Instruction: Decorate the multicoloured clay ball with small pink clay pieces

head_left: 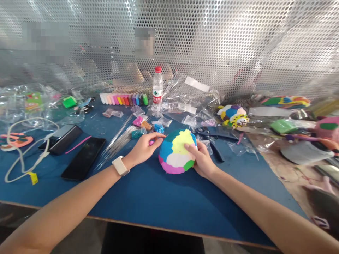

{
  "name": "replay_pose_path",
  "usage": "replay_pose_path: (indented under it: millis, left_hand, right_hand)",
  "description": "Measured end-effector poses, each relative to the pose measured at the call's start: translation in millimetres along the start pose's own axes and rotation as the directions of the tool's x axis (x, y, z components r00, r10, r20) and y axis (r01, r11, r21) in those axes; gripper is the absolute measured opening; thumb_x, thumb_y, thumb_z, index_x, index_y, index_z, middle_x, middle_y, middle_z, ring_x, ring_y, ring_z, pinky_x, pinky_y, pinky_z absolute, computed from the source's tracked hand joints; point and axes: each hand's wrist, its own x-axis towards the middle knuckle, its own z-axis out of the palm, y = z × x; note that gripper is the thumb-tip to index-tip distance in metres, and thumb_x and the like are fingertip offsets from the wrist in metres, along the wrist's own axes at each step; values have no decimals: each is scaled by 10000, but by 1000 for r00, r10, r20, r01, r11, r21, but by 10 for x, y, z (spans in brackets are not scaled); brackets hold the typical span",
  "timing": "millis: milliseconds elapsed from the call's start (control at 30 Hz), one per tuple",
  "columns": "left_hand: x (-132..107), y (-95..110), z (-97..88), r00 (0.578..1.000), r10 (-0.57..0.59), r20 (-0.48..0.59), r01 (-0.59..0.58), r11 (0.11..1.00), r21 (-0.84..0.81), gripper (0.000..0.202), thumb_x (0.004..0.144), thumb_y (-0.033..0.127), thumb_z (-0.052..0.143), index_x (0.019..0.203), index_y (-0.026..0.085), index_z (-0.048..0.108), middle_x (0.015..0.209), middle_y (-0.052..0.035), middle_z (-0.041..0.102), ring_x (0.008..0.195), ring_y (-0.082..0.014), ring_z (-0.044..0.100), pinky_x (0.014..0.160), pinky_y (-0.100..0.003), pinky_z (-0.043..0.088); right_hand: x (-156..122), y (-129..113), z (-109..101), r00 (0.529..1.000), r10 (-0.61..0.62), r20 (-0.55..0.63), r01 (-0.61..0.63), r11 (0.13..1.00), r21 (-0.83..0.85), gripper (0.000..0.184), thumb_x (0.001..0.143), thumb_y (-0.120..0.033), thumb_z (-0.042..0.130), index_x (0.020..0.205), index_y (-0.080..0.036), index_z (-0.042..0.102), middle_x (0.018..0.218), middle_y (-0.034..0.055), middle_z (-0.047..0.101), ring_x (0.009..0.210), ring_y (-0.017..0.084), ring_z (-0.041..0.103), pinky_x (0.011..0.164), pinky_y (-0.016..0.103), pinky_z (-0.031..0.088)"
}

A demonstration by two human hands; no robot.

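Note:
A rounded form covered in patches of coloured modelling clay (173, 160) is held up over the blue table. Yellow, white, blue, teal, green and purple areas show on it. My right hand (202, 160) grips its right side, thumb across the yellow patch and the other fingers behind. My left hand (145, 146) is at its upper left, fingertips at or close to the blue edge. A small lump of pink clay (151, 143) peeks out between the curled fingers and thumb of that hand.
Behind lie thin metal wires (119, 139), bagged clay (138, 121), a row of clay sticks (123, 99), a water bottle (157, 86) and pliers (217, 134). A phone (83, 158) and white cable (7, 155) are left; a clay lion figure (233, 115) is right.

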Motion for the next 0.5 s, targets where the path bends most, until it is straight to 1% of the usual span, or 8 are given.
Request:
replay_pose_path:
  millis: [67, 100, 167, 233, 267, 367, 467, 500]
  left_hand:
    - [-19, 16, 4, 999, 12, -50, -13, 1000, -21, 465, 1123, 562, 585, 1369, 216, 773, 1338, -101, 797, 1038, -195, 729, 770, -249, 537]
    - [-27, 22, 3, 998, 22, -57, -24, 999, -26, 466, 1130, 556, 576, 1384, 219, 772, 1393, -106, 787, 1084, -203, 739, 805, -259, 560]
    - [-35, 25, -1, 997, 64, -38, -64, 998, -17, 451, 1135, 539, 578, 1353, 210, 799, 1435, -115, 781, 1214, -227, 741, 970, -297, 590]
    - [-36, 20, -6, 997, 80, -14, -80, 997, -6, 447, 1133, 532, 594, 1354, 208, 810, 1436, -120, 785, 1333, -247, 716, 1138, -342, 556]
    - [-35, 15, -8, 998, 66, -6, -66, 998, -5, 462, 1128, 537, 605, 1400, 215, 792, 1438, -119, 785, 1357, -256, 710, 1169, -358, 547]
    - [-30, 2, -7, 1000, 11, 19, -11, 1000, -15, 543, 1108, 560, 637, 1541, 240, 707, 1498, -116, 757, 1392, -280, 703, 1173, -387, 563]
    - [-25, 2, -2, 998, 23, 55, -22, 1000, -13, 523, 1099, 568, 649, 1486, 232, 750, 1573, -116, 712, 1497, -300, 638, 1260, -407, 507]
    - [-25, 5, -2, 998, 21, 57, -20, 1000, -8, 515, 1099, 571, 645, 1466, 229, 762, 1576, -117, 710, 1499, -299, 636, 1268, -407, 499]
  right_hand:
    - [-19, 15, 13, 999, 31, -10, -31, 999, -10, 476, 763, -591, 990, 1027, -264, 766, 838, 35, 805, 498, 150, 587, 377, 266, 389]
    - [-26, 18, 20, 999, 44, -14, -44, 999, -11, 489, 759, -593, 992, 1040, -266, 760, 827, 29, 798, 485, 143, 566, 356, 258, 351]
    - [-34, 17, 35, 998, 54, -18, -54, 998, -10, 521, 755, -602, 993, 1078, -270, 753, 840, 27, 797, 498, 144, 572, 353, 255, 346]
    - [-37, 7, 47, 998, 55, -13, -55, 998, -10, 535, 760, -611, 989, 1101, -275, 749, 845, 27, 793, 512, 147, 583, 367, 259, 354]
    - [-38, 2, 50, 999, 53, -9, -53, 999, -11, 534, 765, -615, 985, 1104, -277, 749, 837, 25, 787, 513, 147, 582, 373, 261, 354]
    - [-42, -3, 52, 998, 59, 6, -59, 998, -18, 524, 765, -617, 983, 1096, -281, 754, 788, 12, 760, 500, 145, 557, 378, 267, 353]
    - [-44, 5, 48, 998, 60, 16, -60, 998, -18, 510, 767, -615, 986, 1070, -278, 752, 771, 3, 740, 499, 139, 552, 372, 257, 353]
    - [-44, 7, 47, 998, 57, 18, -57, 998, -16, 501, 775, -611, 983, 1062, -277, 746, 779, 5, 743, 503, 137, 557, 372, 253, 356]
